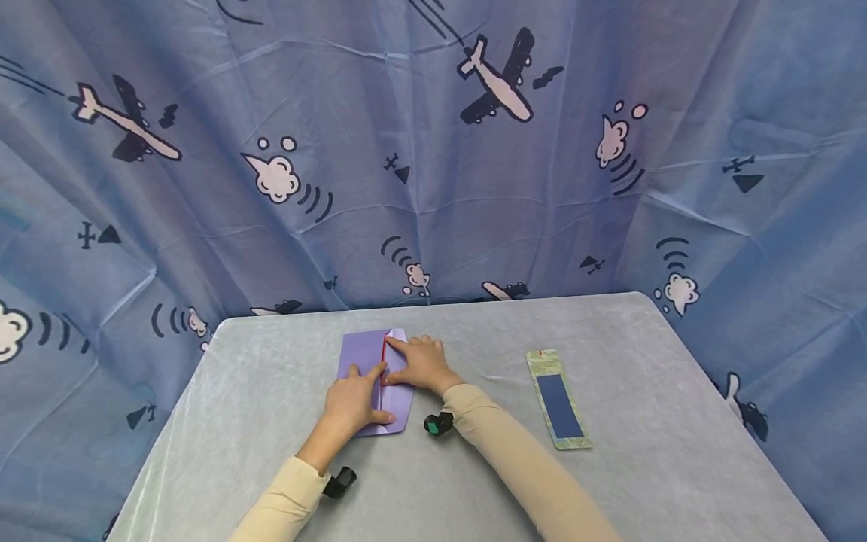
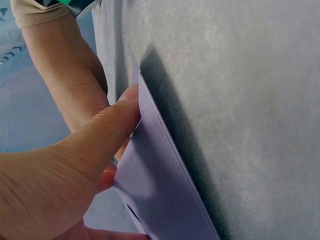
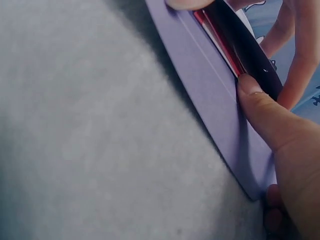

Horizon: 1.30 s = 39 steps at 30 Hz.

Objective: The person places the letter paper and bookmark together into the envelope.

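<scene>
A purple card folder (image 1: 361, 348) lies on the table, with a long slit between its two panels. Red (image 3: 227, 50) and a dark inner face show through the slit in the right wrist view. My left hand (image 1: 348, 403) grips the lower part, thumb across the right panel and fingers at the left one. In the left wrist view the thumb (image 2: 112, 117) tucks behind a raised panel edge. My right hand (image 1: 425, 365) holds the right panel from the other side. Its thumb (image 3: 262, 107) sits at the slit's edge, the index fingertip near the folder's top.
A pale green patterned flat pack (image 1: 576, 443) with a dark blue panel lies to the right on the grey cloth-covered table (image 1: 650, 376). Black wrist devices (image 1: 341, 482) hang beside both cuffs. A blue curtain (image 1: 433, 150) with printed airplanes rises behind the table.
</scene>
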Available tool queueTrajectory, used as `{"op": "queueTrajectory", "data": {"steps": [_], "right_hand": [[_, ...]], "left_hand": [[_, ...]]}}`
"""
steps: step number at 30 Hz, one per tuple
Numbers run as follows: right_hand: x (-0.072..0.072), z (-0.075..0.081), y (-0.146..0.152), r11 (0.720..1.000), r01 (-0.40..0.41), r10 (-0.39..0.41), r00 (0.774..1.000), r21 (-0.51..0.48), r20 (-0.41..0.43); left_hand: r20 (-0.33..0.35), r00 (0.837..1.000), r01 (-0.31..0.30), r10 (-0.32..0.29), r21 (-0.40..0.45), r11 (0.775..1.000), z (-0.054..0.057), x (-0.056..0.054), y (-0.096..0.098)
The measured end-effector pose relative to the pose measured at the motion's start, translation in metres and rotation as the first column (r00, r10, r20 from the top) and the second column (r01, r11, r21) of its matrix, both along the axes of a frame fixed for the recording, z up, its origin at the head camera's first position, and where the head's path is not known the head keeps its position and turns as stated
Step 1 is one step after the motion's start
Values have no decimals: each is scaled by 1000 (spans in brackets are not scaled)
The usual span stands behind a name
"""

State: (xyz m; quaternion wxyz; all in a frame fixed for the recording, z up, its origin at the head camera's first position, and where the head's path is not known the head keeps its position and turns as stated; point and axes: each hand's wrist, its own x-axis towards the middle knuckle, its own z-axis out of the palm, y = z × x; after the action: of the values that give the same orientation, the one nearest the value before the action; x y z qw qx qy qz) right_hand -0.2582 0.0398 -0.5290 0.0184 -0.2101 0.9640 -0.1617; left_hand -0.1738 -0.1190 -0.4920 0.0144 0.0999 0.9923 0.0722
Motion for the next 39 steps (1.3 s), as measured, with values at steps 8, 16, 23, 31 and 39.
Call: {"op": "queueTrajectory", "data": {"steps": [8,16,23,31,39], "right_hand": [[0,-2,-2,1000,20,-20,1000,5,-9],[0,0,-1,1000,21,-21,1000,11,-13],[0,2,2,1000,-12,12,1000,8,12],[-1,1,1,998,-25,24,1000,52,18],[1,5,0,997,-26,24,999,67,40]], "left_hand": [[8,1000,-4,4,1,1000,1,0,1],[21,1000,-9,9,0,1000,2,-2,2],[28,1000,-10,10,0,1000,1,-3,2],[42,999,-8,8,15,1000,1,-2,2],[45,999,-12,12,12,1000,4,-1,3]]}}
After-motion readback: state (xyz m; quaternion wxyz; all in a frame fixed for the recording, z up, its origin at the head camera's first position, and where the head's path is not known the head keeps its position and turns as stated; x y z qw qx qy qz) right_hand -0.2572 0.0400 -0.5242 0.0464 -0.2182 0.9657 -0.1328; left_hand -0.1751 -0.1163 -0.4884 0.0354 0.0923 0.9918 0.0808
